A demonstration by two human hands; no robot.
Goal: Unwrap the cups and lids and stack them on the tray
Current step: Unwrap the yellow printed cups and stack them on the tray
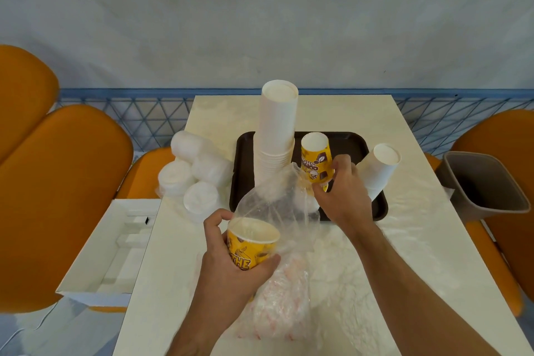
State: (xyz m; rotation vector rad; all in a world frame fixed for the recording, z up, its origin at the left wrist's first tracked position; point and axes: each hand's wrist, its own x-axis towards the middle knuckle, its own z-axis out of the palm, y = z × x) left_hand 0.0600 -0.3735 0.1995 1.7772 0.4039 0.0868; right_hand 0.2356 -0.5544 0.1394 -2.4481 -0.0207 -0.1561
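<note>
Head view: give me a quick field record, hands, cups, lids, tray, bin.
left hand: grips yellow cup stack, partly in the clear plastic wrap
right hand: holds inverted yellow cups over the tray
tray: dark brown, carries tall white cup stack
smaller white cup stack: leaning at the tray's right edge
lids: wrapped white sleeves, left of tray
bin: grey, right of table

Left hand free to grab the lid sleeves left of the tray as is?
Probably not as is. The left hand is gripping a yellow printed cup partly inside the clear plastic bag. The wrapped lid sleeves lie just beyond it with nothing between, so the path looks open once the cup is set down.
</note>
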